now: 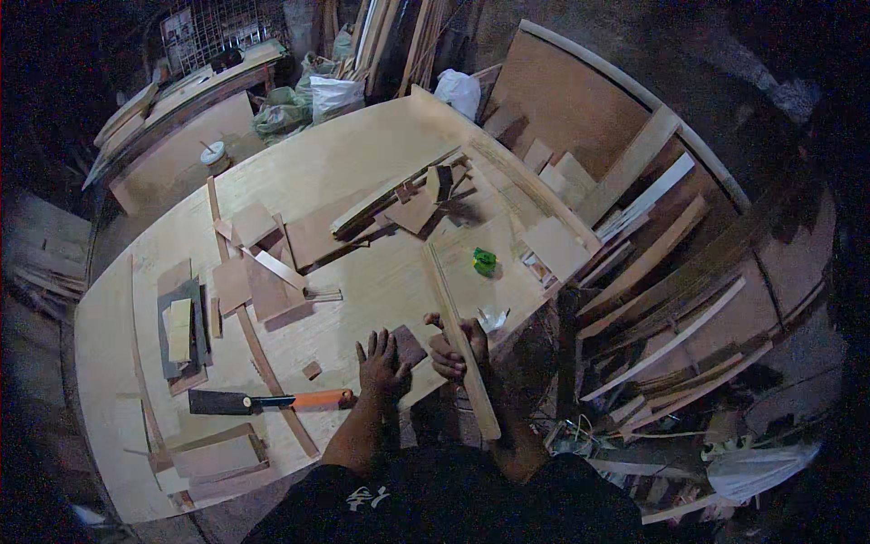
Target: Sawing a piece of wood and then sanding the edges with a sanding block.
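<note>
My right hand (451,352) is wrapped round a long, narrow wooden strip (438,281), which slants from the middle of the table toward my body. My left hand (382,363) lies on the tabletop near its front edge, fingers spread and pointing away from me. Against its thumb side is a small, flat, dark brown piece (410,346); whether the thumb rests on it I cannot tell. A handsaw (317,399) with an orange handle and dark blade lies left of that hand. Close by sits a little brown wood block (312,370).
Wood offcuts (272,281) and boards cover much of the pale plywood table (381,136). Past the strip lies a green-and-yellow object (484,262). Long planks (652,263) lean along the right side. White sacks (335,97) and a white bucket (215,156) stand beyond the far edge.
</note>
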### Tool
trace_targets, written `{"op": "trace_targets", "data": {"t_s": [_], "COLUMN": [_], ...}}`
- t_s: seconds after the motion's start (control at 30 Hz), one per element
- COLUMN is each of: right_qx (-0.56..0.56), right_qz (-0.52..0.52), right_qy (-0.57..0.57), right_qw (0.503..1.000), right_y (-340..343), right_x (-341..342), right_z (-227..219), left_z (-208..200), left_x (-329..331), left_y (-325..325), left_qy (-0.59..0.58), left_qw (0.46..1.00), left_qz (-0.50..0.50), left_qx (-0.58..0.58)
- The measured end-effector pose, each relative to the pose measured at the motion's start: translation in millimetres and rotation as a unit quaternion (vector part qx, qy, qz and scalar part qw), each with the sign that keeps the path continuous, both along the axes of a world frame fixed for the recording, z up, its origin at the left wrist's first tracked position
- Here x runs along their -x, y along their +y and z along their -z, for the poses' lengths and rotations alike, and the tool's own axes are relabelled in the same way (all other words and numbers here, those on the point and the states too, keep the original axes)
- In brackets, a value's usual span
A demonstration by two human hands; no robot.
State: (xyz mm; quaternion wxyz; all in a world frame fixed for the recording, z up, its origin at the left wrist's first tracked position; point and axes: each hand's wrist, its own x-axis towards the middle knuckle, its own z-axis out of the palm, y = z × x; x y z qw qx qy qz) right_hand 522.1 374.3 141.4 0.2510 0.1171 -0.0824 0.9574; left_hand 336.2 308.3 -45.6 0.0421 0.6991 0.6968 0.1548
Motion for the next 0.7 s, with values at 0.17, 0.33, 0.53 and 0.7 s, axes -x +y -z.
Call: {"op": "trace_targets", "data": {"t_s": [0.17,0.33,0.53,0.7], "right_qx": [-0.169,-0.157,-0.190,-0.193], "right_qz": [0.165,0.156,0.171,0.173], "right_qy": [-0.345,-0.295,-0.309,-0.291], "right_qw": [0.908,0.929,0.916,0.921], "right_y": [10,8,21,22], "right_x": [-1,12,13,19], "right_z": [53,61,82,69], "left_z": [-13,-12,-13,-20], "left_x": [-3,2,-2,-3], "left_y": [5,-1,5,0], "left_qy": [-0.001,-0.045,-0.043,-0.030], "left_qw": [1.000,0.999,0.999,0.999], "left_qz": [0.006,-0.014,-0.007,-0.026], "left_qx": [0.002,-0.010,0.008,0.011]}}
